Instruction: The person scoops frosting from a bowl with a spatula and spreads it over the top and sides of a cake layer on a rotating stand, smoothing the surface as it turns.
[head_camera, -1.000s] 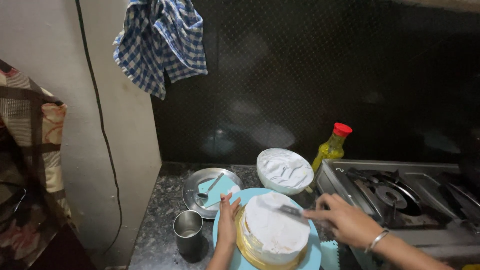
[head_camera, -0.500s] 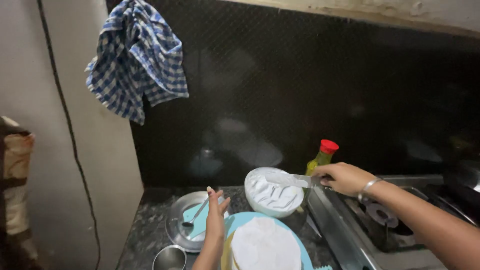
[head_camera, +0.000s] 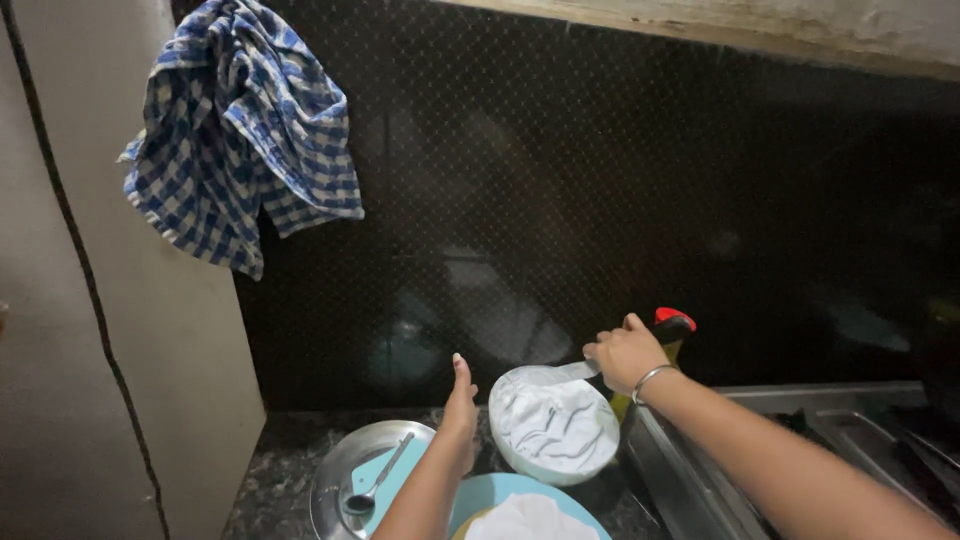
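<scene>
Two bare hands work low in the view, in front of a dark wall (head_camera: 620, 200) where a blue checked cloth (head_camera: 240, 130) hangs at the upper left. On the dark speckled tabletop (head_camera: 270, 480) a steel stove (head_camera: 800, 440) fills the right side. Left of it sits a white bowl of cream (head_camera: 553, 425), with a round steel plate (head_camera: 345, 475) further left holding a spoon (head_camera: 375, 485). A frosted cake (head_camera: 525, 520) on a light blue board (head_camera: 490, 492) shows at the bottom edge. The right hand (head_camera: 625, 355) has its fingers curled tight around the handle of a spatula (head_camera: 570, 372), whose flat blade reaches from the fingers over the bowl's far rim. The left hand (head_camera: 460, 420) rests by the board, fingers pressed together, thumb raised. A red-capped bottle (head_camera: 672, 325) stands behind the right hand.
</scene>
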